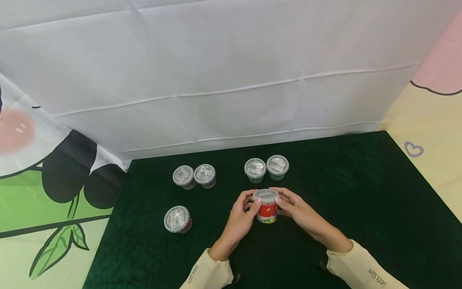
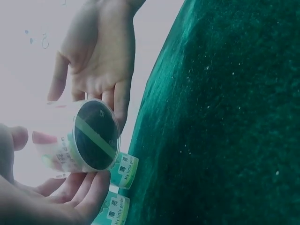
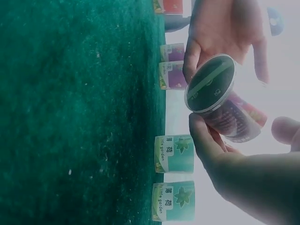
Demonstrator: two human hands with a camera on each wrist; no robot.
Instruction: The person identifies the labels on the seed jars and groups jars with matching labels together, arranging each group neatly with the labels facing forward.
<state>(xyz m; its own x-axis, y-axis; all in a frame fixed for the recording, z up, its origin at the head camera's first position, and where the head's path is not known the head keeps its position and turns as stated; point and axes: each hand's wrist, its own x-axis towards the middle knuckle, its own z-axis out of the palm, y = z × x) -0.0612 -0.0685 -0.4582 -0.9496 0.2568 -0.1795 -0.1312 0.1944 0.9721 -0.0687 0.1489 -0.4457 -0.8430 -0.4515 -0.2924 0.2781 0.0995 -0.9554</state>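
Note:
Held up off the dark green cloth is a lidded clear plastic tub [image 1: 267, 212] with a red label. My left hand [image 1: 241, 216] grips its left side, thumb toward me and fingers behind. Opposite it, my right hand [image 1: 301, 212] holds the right side the same way. Both wrist views show the tub's dark base [image 2: 97, 136], crossed by a light green stripe, so its underside faces those cameras. Just beyond the hands stand two green-labelled tubs [image 1: 255, 170] side by side, lids on. The label's far side is hidden in the head view.
Two purple-labelled tubs [image 3: 172, 75] stand side by side at the back left. Nearer, on the left, is another red-labelled tub [image 1: 177, 219]. The green cloth [image 1: 361, 200] meets a white curtain [image 1: 216, 80] behind and printed sheets at both sides.

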